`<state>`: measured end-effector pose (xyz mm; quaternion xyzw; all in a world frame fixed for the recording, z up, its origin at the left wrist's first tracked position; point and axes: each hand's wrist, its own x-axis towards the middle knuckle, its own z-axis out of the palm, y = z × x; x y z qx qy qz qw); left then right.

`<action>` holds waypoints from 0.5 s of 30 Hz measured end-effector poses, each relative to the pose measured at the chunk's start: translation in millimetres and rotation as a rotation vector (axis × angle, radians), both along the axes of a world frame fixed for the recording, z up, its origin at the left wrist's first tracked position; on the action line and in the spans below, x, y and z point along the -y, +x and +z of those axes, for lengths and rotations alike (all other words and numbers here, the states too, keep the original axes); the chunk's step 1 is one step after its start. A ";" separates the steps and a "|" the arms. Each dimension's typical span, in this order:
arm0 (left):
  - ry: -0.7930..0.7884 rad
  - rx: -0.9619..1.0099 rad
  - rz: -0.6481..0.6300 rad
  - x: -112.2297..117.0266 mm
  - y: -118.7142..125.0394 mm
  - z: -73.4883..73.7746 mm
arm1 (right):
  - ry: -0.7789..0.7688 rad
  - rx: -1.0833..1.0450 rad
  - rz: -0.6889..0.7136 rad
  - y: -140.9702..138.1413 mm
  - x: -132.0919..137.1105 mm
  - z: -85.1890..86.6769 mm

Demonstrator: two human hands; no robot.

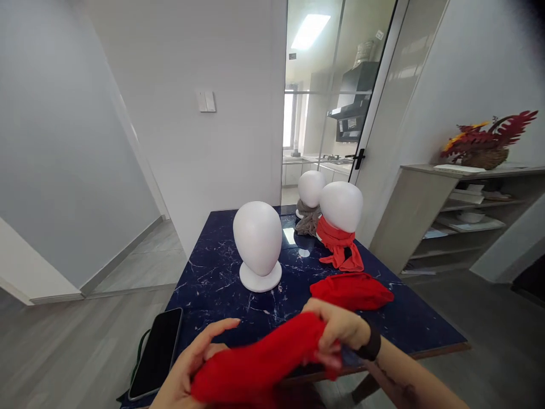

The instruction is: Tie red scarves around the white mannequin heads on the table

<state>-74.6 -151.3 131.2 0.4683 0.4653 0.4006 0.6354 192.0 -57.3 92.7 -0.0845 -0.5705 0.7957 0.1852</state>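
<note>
Both my hands hold a red cloth [259, 363] stretched between them above the near edge of a dark blue marble table [221, 272]. My left hand [191, 363] cups its lower left end, fingers partly stretched. My right hand [336, 332] pinches the upper right end; a black band sits on that wrist. A bare white mannequin head [258, 241] stands on the table just beyond. Further back, one head [340, 207] wears a red scarf [338, 247] and another head [310, 188] wears a grey scarf [307, 218]. A second red cloth [351, 291] lies folded on the table near my right hand.
A black phone [157, 352] lies face up at the table's near left corner. A shelf unit [464, 216] with a basket of red leaves [485, 142] stands at the right. A glass door [374, 125] behind the table opens on a kitchen.
</note>
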 end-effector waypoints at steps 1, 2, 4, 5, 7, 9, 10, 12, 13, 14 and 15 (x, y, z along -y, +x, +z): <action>0.001 -0.040 -0.134 -4.7 -2.2 -1.8 | -0.051 -0.144 -0.060 7.2 -7.1 5.5; 0.013 -0.089 -0.304 -10.5 -3.2 -4.1 | -0.075 -0.253 -0.123 13.2 -12.5 13.7; 0.095 -0.174 -0.615 -25.3 -0.8 -9.8 | -0.061 -0.306 -0.188 20.0 -18.7 36.1; 0.166 -0.206 -0.705 -34.3 2.4 -12.7 | -0.048 -0.275 -0.192 20.3 -20.2 48.7; 0.339 -0.175 -0.569 -55.3 12.4 -15.8 | -0.044 -0.163 -0.149 15.7 -23.1 72.8; 0.450 -0.003 -0.261 -78.7 26.1 -11.7 | -0.054 -0.024 -0.053 6.3 -28.8 92.6; 0.499 0.087 -0.175 -90.3 33.8 -6.5 | -0.053 0.048 0.002 0.8 -33.1 100.7; 0.518 0.138 -0.173 -111.0 49.7 7.6 | -0.043 0.165 0.119 -9.4 -44.3 113.6; 0.496 0.137 -0.264 -119.3 57.2 14.6 | -0.043 0.195 0.188 -13.3 -50.4 118.9; 0.429 0.148 -0.390 -125.7 63.8 20.1 | -0.051 0.203 0.250 -16.1 -56.3 123.7; 0.347 0.182 -0.505 -130.2 69.3 23.0 | -0.064 0.196 0.303 -17.3 -61.6 128.0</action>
